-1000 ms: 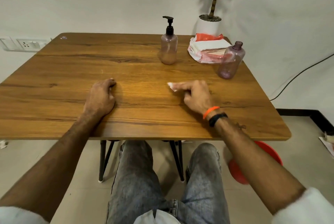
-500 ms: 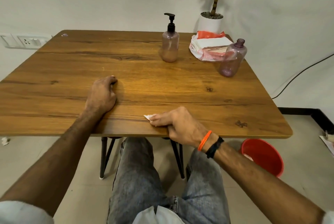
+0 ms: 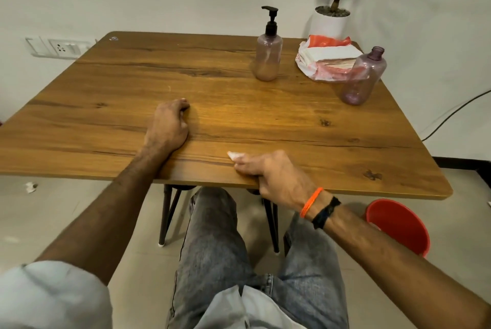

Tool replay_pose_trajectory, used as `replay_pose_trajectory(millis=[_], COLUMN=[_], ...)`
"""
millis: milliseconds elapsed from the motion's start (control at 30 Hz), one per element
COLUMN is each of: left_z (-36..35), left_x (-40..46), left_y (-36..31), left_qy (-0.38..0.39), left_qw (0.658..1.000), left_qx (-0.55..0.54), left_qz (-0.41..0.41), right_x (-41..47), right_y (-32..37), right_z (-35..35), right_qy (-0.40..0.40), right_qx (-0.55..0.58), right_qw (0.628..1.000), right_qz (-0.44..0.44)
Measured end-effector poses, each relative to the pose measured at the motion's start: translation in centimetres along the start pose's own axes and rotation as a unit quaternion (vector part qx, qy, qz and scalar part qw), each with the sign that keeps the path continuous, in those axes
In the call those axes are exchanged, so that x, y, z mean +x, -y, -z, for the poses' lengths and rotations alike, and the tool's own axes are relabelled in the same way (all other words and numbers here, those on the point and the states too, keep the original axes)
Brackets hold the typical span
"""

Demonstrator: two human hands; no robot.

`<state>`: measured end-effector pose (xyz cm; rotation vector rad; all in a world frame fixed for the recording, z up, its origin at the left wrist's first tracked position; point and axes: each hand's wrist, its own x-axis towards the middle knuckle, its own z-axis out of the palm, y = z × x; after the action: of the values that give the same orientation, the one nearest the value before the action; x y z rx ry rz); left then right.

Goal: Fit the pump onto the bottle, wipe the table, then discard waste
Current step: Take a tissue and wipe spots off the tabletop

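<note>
The far right of the table (image 3: 132, 95) is crowded by the pump bottle (image 3: 267, 59), wipe packet (image 3: 322, 61) and open bottle (image 3: 362, 80), while broad bare wood is left across the left and middle.
</note>
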<state>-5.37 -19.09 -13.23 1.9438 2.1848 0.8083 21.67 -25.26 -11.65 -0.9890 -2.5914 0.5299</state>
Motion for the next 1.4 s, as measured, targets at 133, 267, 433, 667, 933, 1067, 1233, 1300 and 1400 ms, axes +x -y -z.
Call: replay_pose_trajectory(millis=[133, 267, 433, 667, 933, 1067, 1233, 1300, 1400], left_z=[0.0, 0.0, 0.0, -0.1, -0.2, -0.2, -0.1, 0.0, 0.0], left_x=[-0.1, 0.0, 0.0, 0.0, 0.0, 0.0, -0.1, 0.0, 0.0], left_y=[0.0, 0.2, 0.3, 0.5, 0.6, 0.6, 0.4, 0.4, 0.4], left_qy=[0.000, 0.003, 0.011, 0.017, 0.011, 0.008, 0.013, 0.016, 0.011], left_qw=[1.000, 1.000, 1.000, 1.000, 1.000, 1.000, 1.000, 1.000, 1.000], left_qx=[-0.002, -0.002, -0.006, -0.014, -0.013, -0.010, -0.016, -0.018, -0.013], left_qz=[0.003, 0.006, 0.003, 0.004, 0.006, 0.003, 0.002, 0.001, 0.005], right_x=[-1.1, -0.2, -0.3, -3.9, -2.1, -3.6, -0.3, 1.6, 3.4], right_y=[1.4, -0.2, 0.1, 3.2, 2.7, 4.4, 2.0, 0.7, 0.1], right_z=[0.0, 1.4, 0.8, -0.9, -1.4, -3.0, -1.1, -0.3, -0.1], right_qy=[0.016, -0.088, -0.029, -0.062, -0.074, -0.092, -0.181, -0.164, -0.091], right_qx=[0.048, 0.038, -0.051, 0.047, -0.056, -0.007, 0.081, 0.036, -0.007], right_qw=[0.998, 0.993, 0.989, 0.997, 0.991, 0.996, 0.976, 0.977, 0.986], right_qz=[0.044, -0.074, -0.136, 0.003, -0.099, 0.015, -0.091, -0.130, -0.137])
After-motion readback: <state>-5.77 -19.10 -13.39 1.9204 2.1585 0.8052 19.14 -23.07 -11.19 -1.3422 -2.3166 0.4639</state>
